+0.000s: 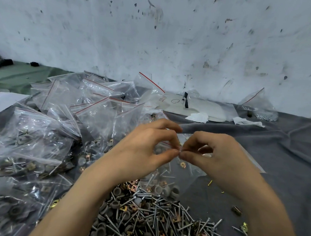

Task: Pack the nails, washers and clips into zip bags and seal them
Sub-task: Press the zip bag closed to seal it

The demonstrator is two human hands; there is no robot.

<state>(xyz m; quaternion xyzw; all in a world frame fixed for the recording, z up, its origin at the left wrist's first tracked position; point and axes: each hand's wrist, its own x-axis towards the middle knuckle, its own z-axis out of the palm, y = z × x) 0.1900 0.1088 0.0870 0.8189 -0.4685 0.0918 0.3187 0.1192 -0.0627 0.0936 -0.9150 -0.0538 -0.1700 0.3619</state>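
Observation:
Both hands hold one clear zip bag (180, 172) up over the table, and it hangs below them. My left hand (145, 150) pinches its top edge between thumb and forefinger. My right hand (214, 155) pinches the same edge right beside it, fingertips almost touching. Nails, a brass clip and grey washers show through the bag's lower part. Under my wrists lies a loose heap of nails, grey washers and brass clips (153, 219) on the grey cloth.
Several filled zip bags (45, 132) with red seal lines are piled at the left. A white foam piece (203, 107) and crumpled tissue lie by the wall, with another bag (258, 106) at the far right. Stray clips (236, 210) dot the grey cloth (286, 154).

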